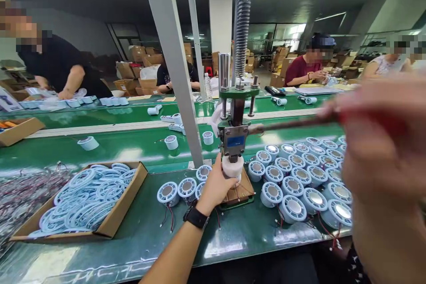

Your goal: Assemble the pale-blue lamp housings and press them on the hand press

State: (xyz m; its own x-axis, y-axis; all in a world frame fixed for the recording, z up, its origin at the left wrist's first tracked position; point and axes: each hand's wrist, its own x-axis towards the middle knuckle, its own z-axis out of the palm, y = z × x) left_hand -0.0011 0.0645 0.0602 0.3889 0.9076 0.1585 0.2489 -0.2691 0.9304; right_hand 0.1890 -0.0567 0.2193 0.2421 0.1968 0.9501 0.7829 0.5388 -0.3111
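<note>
Red, blurred by motion or nearness, the lever handle [394,123] sits in the right hand [376,168], whose grip looks closed around it. From there a thin brown metal lever [296,123] runs leftward, nearly level, to the head of an upright steel-and-green hand press [235,132].

Beyond the black wristwatch [196,216], the left hand [213,188] has its grip curled around a squat, white, round, plastic-looking piece [233,167], thumb on the near side. This piece lies directly under the press ram, its short axis upright and in line with it. The left hand touches it; the right is well apart, off to the right. Beneath is a brown board [244,185] on the green table [239,239].

Pale blue round housings with silver discs [293,208] stand face up in rows right of the press, a few more at its left. Farther left, an open cardboard box [124,206] holds pale blue plastic rings [83,199], beside a heap of thin wires [29,199].

A blue label [235,141] marks the press head; its writing is too small to read, and no brand is legible. Beyond, loose housings lie on a green surface, with co-workers and stacked cartons [138,53] behind.
</note>
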